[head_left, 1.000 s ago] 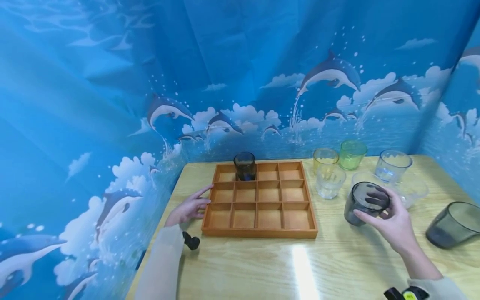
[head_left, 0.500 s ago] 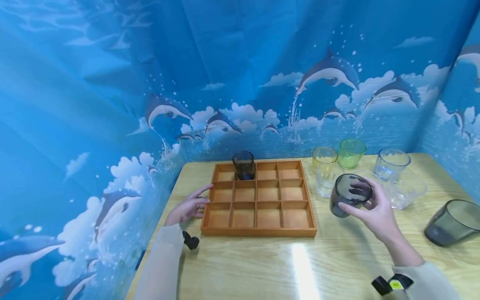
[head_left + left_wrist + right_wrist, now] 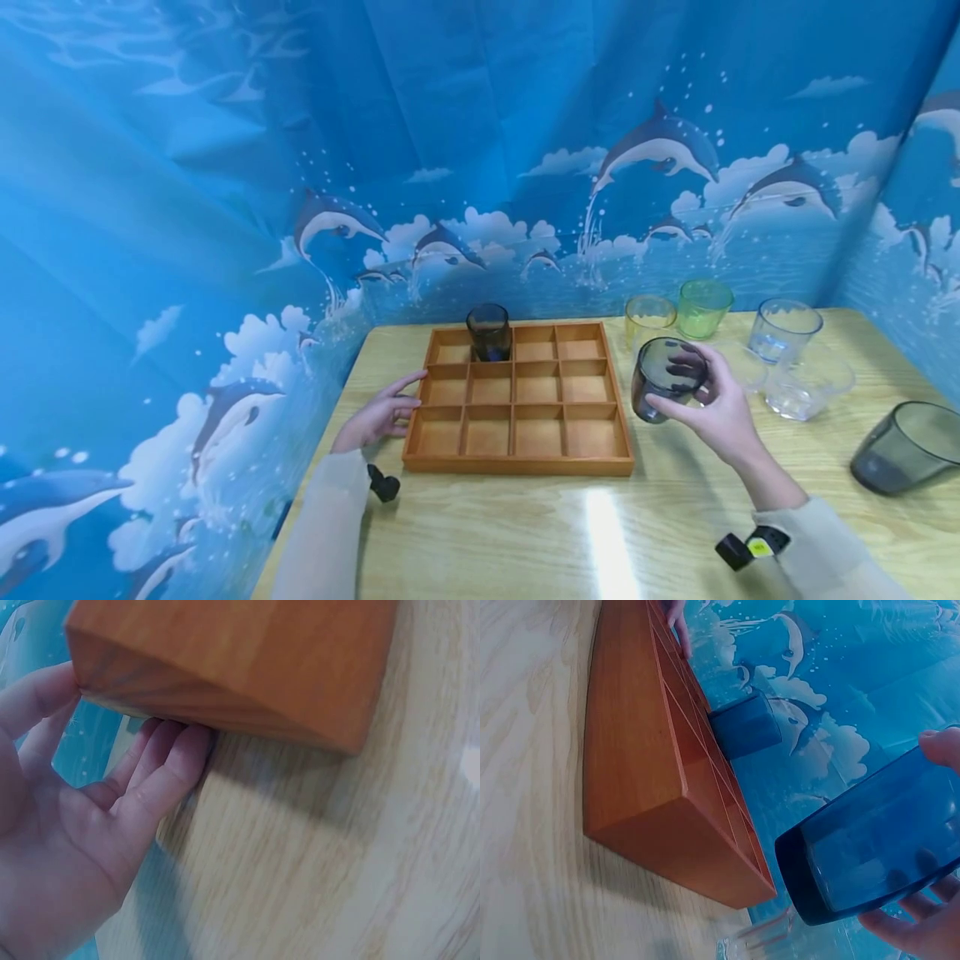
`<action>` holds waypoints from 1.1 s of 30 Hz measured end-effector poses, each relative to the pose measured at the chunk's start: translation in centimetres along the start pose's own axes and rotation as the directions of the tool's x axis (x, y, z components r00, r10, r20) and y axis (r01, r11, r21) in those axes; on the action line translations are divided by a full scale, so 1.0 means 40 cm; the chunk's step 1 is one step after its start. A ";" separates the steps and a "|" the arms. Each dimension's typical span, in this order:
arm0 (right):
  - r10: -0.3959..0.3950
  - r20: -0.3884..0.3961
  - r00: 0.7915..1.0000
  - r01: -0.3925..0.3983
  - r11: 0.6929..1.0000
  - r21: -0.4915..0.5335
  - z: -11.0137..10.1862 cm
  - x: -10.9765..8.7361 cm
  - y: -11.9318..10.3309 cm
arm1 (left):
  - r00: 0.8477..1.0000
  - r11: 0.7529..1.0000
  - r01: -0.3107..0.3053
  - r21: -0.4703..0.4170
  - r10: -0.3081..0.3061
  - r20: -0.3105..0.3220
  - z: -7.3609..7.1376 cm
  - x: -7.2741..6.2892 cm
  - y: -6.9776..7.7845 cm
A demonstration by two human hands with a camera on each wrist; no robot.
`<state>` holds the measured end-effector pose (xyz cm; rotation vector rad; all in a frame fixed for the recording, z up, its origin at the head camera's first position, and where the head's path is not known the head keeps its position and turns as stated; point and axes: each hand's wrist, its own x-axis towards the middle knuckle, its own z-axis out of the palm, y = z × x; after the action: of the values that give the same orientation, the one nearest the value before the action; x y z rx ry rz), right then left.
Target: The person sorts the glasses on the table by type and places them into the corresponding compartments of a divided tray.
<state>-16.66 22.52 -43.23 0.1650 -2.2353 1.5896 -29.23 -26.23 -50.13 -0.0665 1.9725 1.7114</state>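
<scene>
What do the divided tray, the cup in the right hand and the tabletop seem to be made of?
Divided tray: wood, probably varnished; grainy streaks on its brown sides.
Cup: tinted glass or plastic, glossy; the right hand shows through.
Tabletop: wood or printed laminate, smooth; grain lines and a bright glare streak.

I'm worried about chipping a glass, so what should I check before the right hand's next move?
1. Grip: ok. The right hand holds the dark glass between thumb and fingers.
2. Held glass mouth up: ok.
3. Tray steadied: ok. The left hand touches its left side.
4. Held glass over the tray: not ok. It is just beyond the right edge.
5. Seated glass within one compartment: ok. Back row, second from left.
6. Gap to the clear glass: cannot tell. The held glass mostly hides it in the head view.
</scene>
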 end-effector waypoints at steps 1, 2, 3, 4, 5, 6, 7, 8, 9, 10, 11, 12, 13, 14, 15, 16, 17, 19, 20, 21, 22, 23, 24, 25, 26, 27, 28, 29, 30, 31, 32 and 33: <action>-0.002 0.003 1.000 0.002 1.000 0.001 0.005 0.003 -0.001 | 1.000 1.000 0.001 0.001 -0.001 -0.003 0.000 -0.001 0.000; -0.007 0.006 1.000 0.007 1.000 -0.003 0.009 0.006 -0.003 | 1.000 1.000 0.002 0.002 -0.002 -0.007 0.001 -0.001 0.001; -0.012 0.008 1.000 0.012 1.000 -0.003 0.014 0.009 -0.003 | 1.000 1.000 0.004 0.004 -0.004 -0.013 0.001 -0.002 0.001; -0.013 0.010 1.000 0.013 1.000 -0.001 0.018 0.012 -0.004 | 1.000 1.000 0.003 0.004 -0.003 -0.016 0.002 -0.003 0.001; -0.015 0.012 1.000 0.015 1.000 0.002 0.023 0.014 -0.004 | 1.000 1.000 0.002 0.007 -0.002 -0.018 0.002 -0.004 0.001; -0.013 0.015 1.000 0.013 1.000 0.007 0.028 0.016 -0.003 | 1.000 1.000 0.007 0.004 -0.007 -0.022 0.003 -0.005 0.001; -0.014 0.018 1.000 0.014 1.000 0.012 0.033 0.017 -0.003 | 1.000 1.000 0.006 0.004 -0.006 -0.021 0.003 -0.005 0.001; -0.016 0.021 1.000 0.015 1.000 0.020 0.038 0.019 -0.003 | 1.000 1.000 0.005 0.005 -0.005 -0.019 0.004 -0.006 0.001; -0.017 0.023 1.000 0.016 1.000 0.026 0.043 0.021 -0.002 | 1.000 1.000 0.003 0.005 -0.003 -0.017 0.004 -0.006 0.001; -0.017 0.025 1.000 0.016 0.999 0.033 0.048 0.022 -0.007 | 1.000 1.000 0.000 0.009 0.000 -0.011 0.004 -0.007 0.000; -0.018 0.025 1.000 0.017 0.999 0.038 0.053 0.022 -0.016 | 1.000 1.000 -0.002 0.012 0.002 -0.004 0.004 -0.007 0.000; -0.018 0.028 0.999 0.017 0.999 0.042 0.059 0.023 -0.026 | 1.000 1.000 -0.005 0.015 0.005 -0.001 0.004 -0.008 0.000; -0.022 0.030 0.999 0.021 0.999 0.050 0.064 0.024 -0.036 | 1.000 1.000 -0.005 0.017 0.006 -0.001 0.005 -0.008 0.000; -0.025 0.031 0.999 0.023 0.998 0.057 0.069 0.027 -0.036 | 1.000 1.000 -0.006 0.018 0.006 -0.003 0.005 -0.009 0.001; -0.022 0.033 0.999 0.020 0.998 0.064 0.075 0.030 -0.037 | 1.000 1.000 -0.007 0.020 0.007 -0.004 0.005 -0.009 0.001; -0.018 0.035 0.999 0.015 0.998 0.068 0.080 0.033 -0.041 | 1.000 1.000 -0.008 0.022 0.008 -0.005 0.006 -0.010 0.002; -0.014 0.039 0.999 0.012 0.998 0.068 0.085 0.037 -0.036 | 1.000 1.000 -0.011 0.026 0.012 -0.004 0.006 -0.010 0.002; -0.008 0.047 0.999 0.004 0.997 0.078 0.095 0.048 -0.020 | 1.000 1.000 -0.008 0.022 0.009 -0.011 0.007 -0.010 0.003; -0.006 0.052 0.999 0.002 0.997 0.076 0.099 0.053 -0.012 | 1.000 1.000 -0.008 0.021 0.009 -0.010 0.007 -0.010 0.003; -0.001 0.057 0.998 -0.003 0.997 0.072 0.103 0.057 -0.013 | 1.000 1.000 -0.010 0.021 0.011 -0.008 0.007 -0.009 0.002; -0.002 0.062 0.998 -0.002 0.998 0.068 0.107 0.060 -0.014 | 1.000 1.000 -0.012 0.020 0.012 -0.006 0.007 -0.010 0.002; -0.002 0.065 0.998 -0.002 0.998 0.064 0.111 0.063 -0.014 | 1.000 1.000 -0.013 0.018 0.013 -0.003 0.007 -0.009 0.002; -0.003 0.068 0.998 -0.002 0.998 0.066 0.114 0.065 -0.015 | 1.000 1.000 -0.010 0.013 0.010 -0.005 0.007 -0.008 0.002; -0.005 0.071 0.997 0.000 0.998 0.069 0.118 0.068 -0.016 | 1.000 1.000 -0.010 0.011 0.010 -0.003 0.007 -0.007 0.002; -0.007 0.074 0.997 0.002 0.998 0.067 0.122 0.071 -0.016 | 1.000 1.000 -0.012 0.009 0.012 0.000 0.006 -0.007 0.001; -0.008 0.076 0.997 0.003 0.998 0.069 0.125 0.075 -0.017 | 1.000 1.000 -0.013 0.008 0.013 0.002 0.005 -0.006 0.001; -0.010 0.078 0.997 0.004 0.997 0.076 0.129 0.079 -0.017 | 1.000 1.000 -0.018 0.011 0.018 0.005 0.004 -0.005 0.001; -0.011 0.081 0.997 0.005 0.997 0.078 0.133 0.083 -0.016 | 1.000 1.000 -0.019 0.011 0.019 0.007 0.003 -0.005 0.001; -0.012 0.085 0.996 0.004 0.996 0.086 0.137 0.087 -0.016 | 1.000 1.000 -0.019 0.011 0.019 0.005 0.003 -0.004 0.000; -0.012 0.088 0.996 0.004 0.996 0.091 0.141 0.092 -0.015 | 1.000 1.000 -0.018 0.011 0.018 0.005 0.002 -0.004 0.000; -0.011 0.091 0.996 0.003 0.995 0.096 0.145 0.096 -0.015 | 1.000 1.000 -0.018 0.012 0.018 0.005 0.001 -0.004 -0.001; -0.013 0.096 0.995 0.004 0.995 0.098 0.148 0.100 -0.015 | 1.000 1.000 -0.016 0.012 0.016 0.005 0.001 -0.004 -0.002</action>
<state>-21.58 17.31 -42.83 0.2836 -2.2253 1.7217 -29.07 -26.25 -50.14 -0.0425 1.9848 1.7077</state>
